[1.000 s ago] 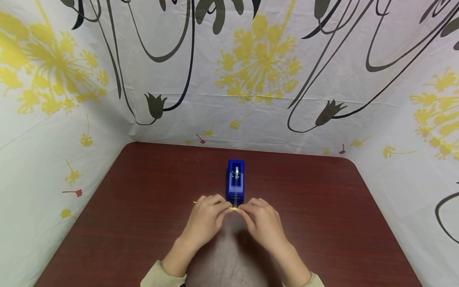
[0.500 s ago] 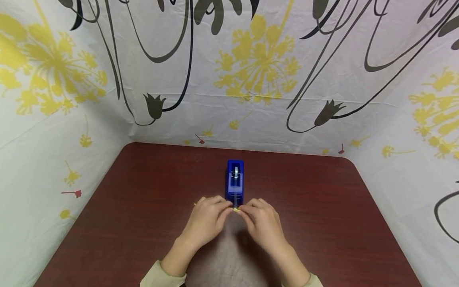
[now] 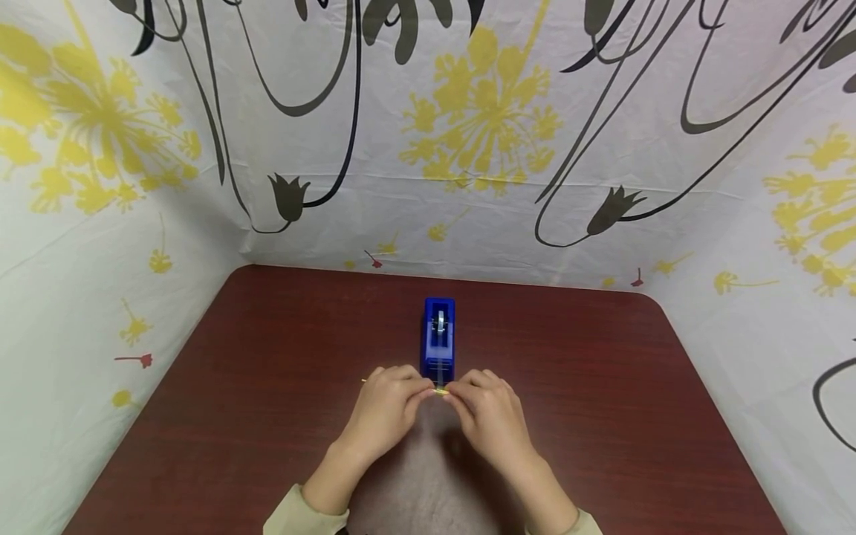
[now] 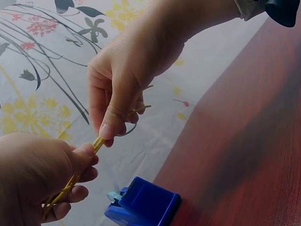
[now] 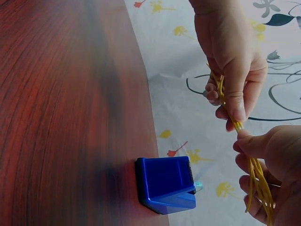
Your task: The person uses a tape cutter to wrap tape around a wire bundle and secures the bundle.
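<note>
In the head view, my left hand and right hand meet just in front of a blue tape dispenser. Between their fingertips runs a bundle of thin yellow strands, pinched by thumb and fingers of each hand. Loose strands trail along the right palm in the right wrist view. Ends also poke out beyond the left hand there. A clear tape strip lies over the dispenser's front, close to the bundle. Its tip sticks out past the toothed cutter in the right wrist view.
A dark red-brown tabletop lies under the hands and dispenser. Behind it and at both sides hangs a white cloth printed with yellow, grey and red flowers. A small roll of tape sits in the dispenser.
Both hands keep nearly the same place and pinch. The short stretch of strands between the fingertips has shifted slightly; the dispenser stands where it was.
</note>
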Tool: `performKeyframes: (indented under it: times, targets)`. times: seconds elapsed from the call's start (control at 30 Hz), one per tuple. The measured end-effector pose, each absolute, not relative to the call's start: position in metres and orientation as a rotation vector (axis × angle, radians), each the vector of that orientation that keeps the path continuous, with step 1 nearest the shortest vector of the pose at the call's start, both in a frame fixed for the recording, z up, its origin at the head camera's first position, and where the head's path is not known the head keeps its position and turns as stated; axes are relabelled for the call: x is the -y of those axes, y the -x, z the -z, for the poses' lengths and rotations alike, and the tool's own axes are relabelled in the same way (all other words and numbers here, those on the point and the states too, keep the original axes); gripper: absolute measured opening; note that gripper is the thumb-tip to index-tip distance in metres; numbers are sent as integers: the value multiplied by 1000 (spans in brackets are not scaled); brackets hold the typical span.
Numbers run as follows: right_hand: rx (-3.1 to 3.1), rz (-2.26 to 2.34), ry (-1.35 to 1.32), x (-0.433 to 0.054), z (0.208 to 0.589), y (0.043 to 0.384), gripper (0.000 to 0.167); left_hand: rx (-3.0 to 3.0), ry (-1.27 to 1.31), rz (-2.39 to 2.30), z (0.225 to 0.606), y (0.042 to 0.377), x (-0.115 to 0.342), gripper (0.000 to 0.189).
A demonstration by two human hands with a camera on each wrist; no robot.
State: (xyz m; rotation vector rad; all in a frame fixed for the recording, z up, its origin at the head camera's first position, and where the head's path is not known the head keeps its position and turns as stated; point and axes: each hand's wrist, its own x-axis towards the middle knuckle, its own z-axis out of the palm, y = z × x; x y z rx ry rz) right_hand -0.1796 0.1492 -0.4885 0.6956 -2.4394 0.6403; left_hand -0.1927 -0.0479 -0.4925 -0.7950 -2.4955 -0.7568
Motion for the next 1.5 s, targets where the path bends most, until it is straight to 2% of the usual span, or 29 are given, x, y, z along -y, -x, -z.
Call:
performKeyframes:
  times: [0.73, 1.33, 1.5]
  targets:
    - [2467, -604, -690, -148, 488, 179, 17, 2411, 759, 902, 497, 193, 49, 9]
    - [2537, -695, -649, -147, 490, 178, 12, 2337, 773, 913, 499, 193, 49, 11]
    - [2569, -674, -669, -147, 490, 178, 6, 2298, 785, 906, 501, 194, 49, 12]
